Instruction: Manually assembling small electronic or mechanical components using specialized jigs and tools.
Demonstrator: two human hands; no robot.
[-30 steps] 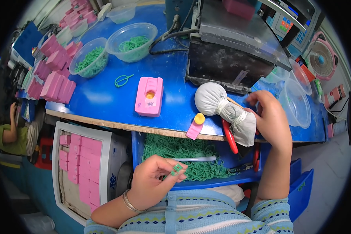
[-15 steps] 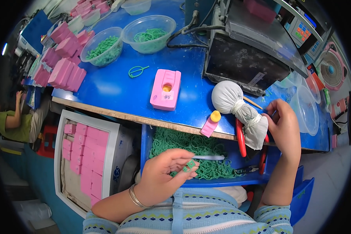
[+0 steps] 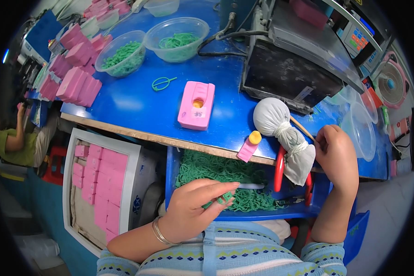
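Note:
My left hand (image 3: 200, 198), closed with thumb and fingers together, holds a small green wax piece (image 3: 225, 198) above the blue drawer. A pale slender rod (image 3: 252, 186) runs out beside its fingertips; whether the hand grips it too is unclear. At the table's right edge, my right hand (image 3: 336, 156) is closed, its fingertips pinching the near end of a thin wooden stick (image 3: 303, 128). Beside it lies a white cloth pouch (image 3: 270, 117), tied with string, next to red-handled pliers (image 3: 279, 169) that the pouch partly hides.
A pink mould block (image 3: 196, 106) and a yellow-capped pink piece (image 3: 249, 146) rest on the blue table (image 3: 138, 99). Green wax pieces fill the drawer (image 3: 171, 177) and bowls (image 3: 176, 53). A black machine (image 3: 290, 69) stands behind. Pink blocks (image 3: 96, 175) fill a box at left.
My right hand has drawn its fingers in around the wooden stick's end. The pouch and red handles have shifted slightly. My left fingers have moved a little right, covering more of the pale rod.

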